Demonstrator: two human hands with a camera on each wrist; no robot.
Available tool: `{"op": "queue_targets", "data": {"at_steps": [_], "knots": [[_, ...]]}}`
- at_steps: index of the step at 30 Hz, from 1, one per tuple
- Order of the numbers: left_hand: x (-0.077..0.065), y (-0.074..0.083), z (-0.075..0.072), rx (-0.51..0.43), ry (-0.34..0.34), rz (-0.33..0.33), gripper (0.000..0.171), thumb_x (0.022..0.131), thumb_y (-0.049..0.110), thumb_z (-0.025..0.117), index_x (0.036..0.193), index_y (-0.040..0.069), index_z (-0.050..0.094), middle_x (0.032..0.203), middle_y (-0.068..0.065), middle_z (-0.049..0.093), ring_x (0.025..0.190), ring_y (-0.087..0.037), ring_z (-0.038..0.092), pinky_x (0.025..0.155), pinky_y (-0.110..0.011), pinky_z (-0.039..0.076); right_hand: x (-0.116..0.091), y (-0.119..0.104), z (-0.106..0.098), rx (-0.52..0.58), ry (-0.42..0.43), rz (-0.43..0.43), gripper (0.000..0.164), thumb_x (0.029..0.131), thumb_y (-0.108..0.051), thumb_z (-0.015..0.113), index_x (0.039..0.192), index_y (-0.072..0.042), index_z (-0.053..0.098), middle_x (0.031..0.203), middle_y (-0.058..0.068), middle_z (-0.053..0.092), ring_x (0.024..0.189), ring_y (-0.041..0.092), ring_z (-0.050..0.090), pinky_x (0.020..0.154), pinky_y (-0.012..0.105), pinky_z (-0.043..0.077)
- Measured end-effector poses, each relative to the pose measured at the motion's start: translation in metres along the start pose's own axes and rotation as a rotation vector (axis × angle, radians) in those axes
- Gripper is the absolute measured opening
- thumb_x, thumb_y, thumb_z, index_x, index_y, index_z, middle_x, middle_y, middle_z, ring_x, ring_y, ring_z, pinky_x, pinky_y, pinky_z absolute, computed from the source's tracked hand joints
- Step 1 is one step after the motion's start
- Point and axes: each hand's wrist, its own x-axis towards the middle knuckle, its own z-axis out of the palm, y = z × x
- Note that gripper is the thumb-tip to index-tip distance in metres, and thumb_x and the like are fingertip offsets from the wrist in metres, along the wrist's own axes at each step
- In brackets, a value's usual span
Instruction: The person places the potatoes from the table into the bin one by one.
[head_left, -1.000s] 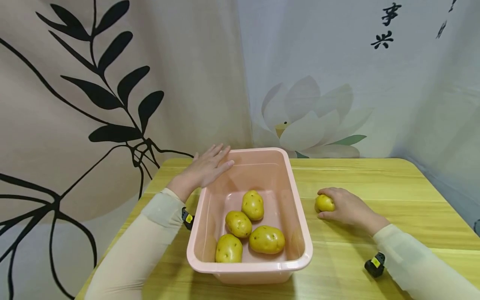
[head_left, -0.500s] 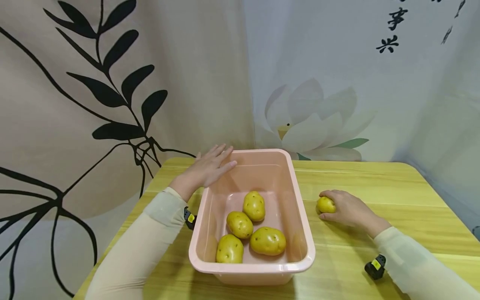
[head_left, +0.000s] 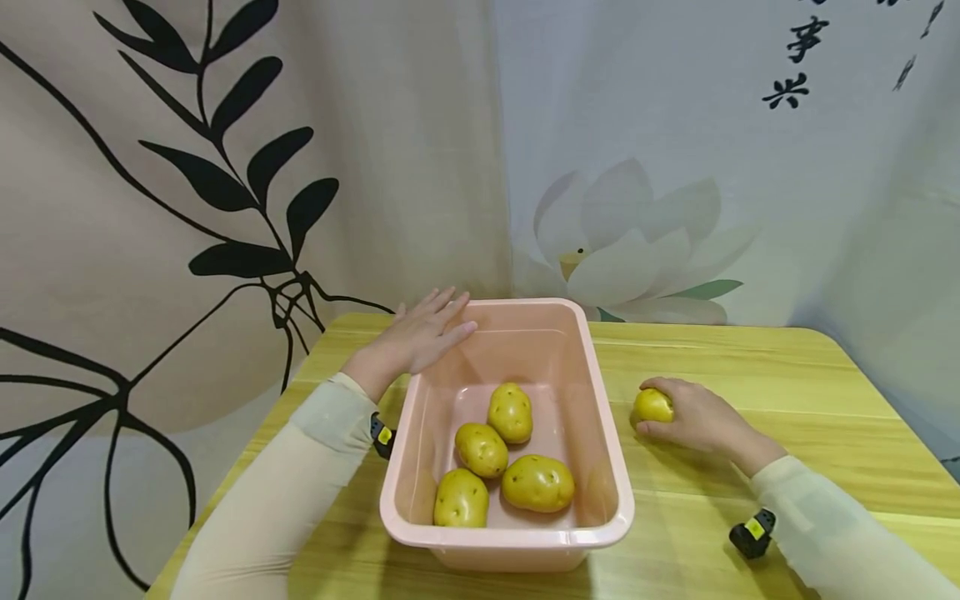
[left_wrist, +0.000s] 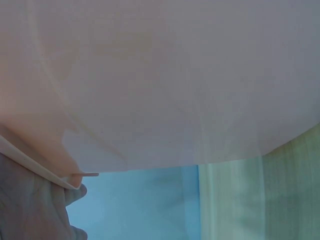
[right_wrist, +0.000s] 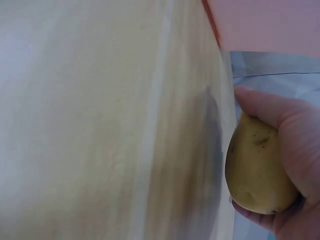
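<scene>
A pink plastic tub (head_left: 507,536) stands on the table, with several yellow potatoes (head_left: 538,483) lying on its floor. My left hand (head_left: 416,337) rests on the tub's far left corner, its fingers extended over the rim. In the left wrist view the tub's outer wall fills most of the picture, and part of that hand (left_wrist: 35,205) shows at the rim. To the right of the tub, my right hand (head_left: 693,417) grips another potato (head_left: 654,406) between thumb and fingers. The right wrist view shows this potato (right_wrist: 260,165) close up, beside its shadow on the tabletop.
The wooden table (head_left: 720,358) has light yellow grain and a rounded far right corner. Behind it hangs a pale curtain (head_left: 420,167) printed with dark leaves, a lotus and characters. A black wrist camera (head_left: 752,533) sits below my right sleeve.
The head view has shifted slightly, so the scene sits a little further right. Both hands keep their places: the left on the tub's rim, the right gripping the potato.
</scene>
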Motion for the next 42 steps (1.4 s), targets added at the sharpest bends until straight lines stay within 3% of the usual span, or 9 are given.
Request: {"op": "queue_targets", "data": {"at_steps": [6, 15, 21, 26, 34, 38, 42], "knots": [[0.000, 0.001, -0.001, -0.004, 0.000, -0.001, 0.076, 0.093, 0.071, 0.012, 0.156, 0.028, 0.010, 0.162, -0.005, 0.004, 0.147, -0.028, -0.002, 0.109, -0.067, 0.001, 0.002, -0.002, -0.008, 0.062, 0.002, 0.038, 0.066, 0.080, -0.051, 0.074, 0.128, -0.011, 0.055, 0.097, 0.003, 0.063, 0.077, 0.017, 0.055, 0.061, 0.031, 0.045], [-0.001, -0.002, 0.001, 0.003, 0.002, 0.001, 0.078, 0.092, 0.073, 0.010, 0.156, 0.029, 0.008, 0.162, -0.004, 0.002, 0.147, -0.028, -0.003, 0.109, -0.066, 0.000, 0.000, -0.011, -0.020, 0.191, 0.022, 0.071, 0.063, 0.084, -0.055, 0.067, 0.127, -0.012, 0.053, 0.078, 0.003, 0.058, 0.063, 0.017, 0.052, 0.054, 0.032, 0.044], [-0.005, -0.002, 0.001, 0.002, 0.005, 0.019, 0.078, 0.092, 0.073, 0.011, 0.156, 0.027, 0.010, 0.162, -0.006, 0.004, 0.147, -0.030, -0.001, 0.108, -0.067, 0.000, -0.006, -0.020, -0.025, 0.292, 0.044, 0.110, 0.060, 0.088, -0.051, 0.065, 0.130, -0.011, 0.053, 0.088, 0.009, 0.060, 0.069, 0.020, 0.054, 0.055, 0.032, 0.047], [-0.008, -0.002, 0.001, 0.003, 0.005, 0.026, 0.078, 0.093, 0.072, 0.012, 0.156, 0.027, 0.010, 0.162, -0.006, 0.005, 0.147, -0.029, 0.000, 0.109, -0.066, 0.001, -0.011, -0.028, -0.031, 0.410, 0.050, 0.147, 0.062, 0.091, -0.047, 0.063, 0.136, -0.007, 0.049, 0.103, 0.014, 0.059, 0.080, 0.023, 0.056, 0.063, 0.034, 0.050], [-0.009, -0.001, 0.000, -0.013, -0.001, 0.022, 0.076, 0.094, 0.071, 0.013, 0.156, 0.028, 0.010, 0.162, -0.003, 0.001, 0.147, -0.029, -0.003, 0.109, -0.066, -0.001, -0.009, -0.034, -0.038, 0.706, 0.007, 0.125, 0.050, 0.097, -0.037, 0.057, 0.131, -0.001, 0.048, 0.101, 0.017, 0.059, 0.082, 0.023, 0.062, 0.067, 0.034, 0.055], [-0.009, -0.001, 0.001, -0.008, 0.000, 0.024, 0.076, 0.094, 0.070, 0.013, 0.156, 0.027, 0.010, 0.162, -0.005, 0.002, 0.147, -0.029, -0.003, 0.109, -0.066, -0.001, -0.009, -0.036, -0.042, 0.934, -0.033, 0.058, 0.042, 0.101, -0.031, 0.050, 0.127, 0.002, 0.048, 0.106, 0.014, 0.063, 0.092, 0.023, 0.066, 0.075, 0.036, 0.057], [-0.009, 0.000, 0.001, -0.006, -0.004, 0.016, 0.075, 0.094, 0.071, 0.013, 0.156, 0.028, 0.009, 0.162, -0.005, 0.002, 0.147, -0.029, -0.003, 0.109, -0.066, -0.001, -0.007, -0.037, -0.047, 1.185, -0.121, -0.034, 0.033, 0.105, -0.023, 0.039, 0.128, -0.001, 0.051, 0.115, 0.010, 0.063, 0.102, 0.024, 0.064, 0.082, 0.039, 0.055]]}}
